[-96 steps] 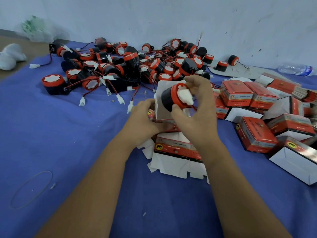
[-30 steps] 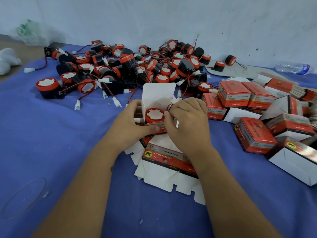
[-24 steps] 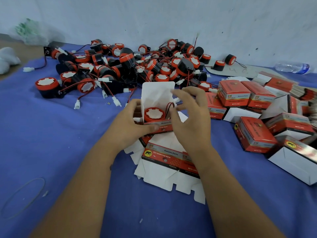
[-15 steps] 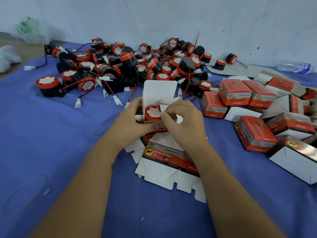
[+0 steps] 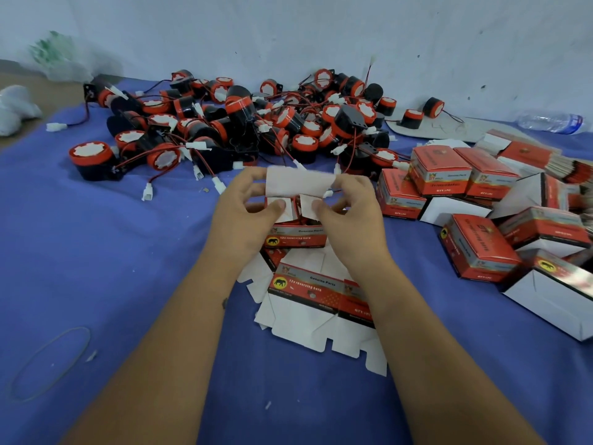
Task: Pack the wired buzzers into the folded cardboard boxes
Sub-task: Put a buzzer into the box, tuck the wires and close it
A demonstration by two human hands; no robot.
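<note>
Blue cloth (image 5: pixel 96 252) under everything. Box (image 5: pixel 296 234) upright at centre, mouth up, pinched at lid and side flaps by left hand (image 5: pixel 244 213) and right hand (image 5: pixel 348 216). Behind box, buzzers (image 5: pixel 244 123) heaped; right of it, packed boxes (image 5: pixel 475 194); nearer, flat cartons (image 5: pixel 321 303).

A heap of buzzers (image 5: pixel 244 123) lies behind the held box (image 5: pixel 296 220); closed boxes (image 5: pixel 465 187) sit right, flat cartons (image 5: pixel 321 303) in front.
</note>
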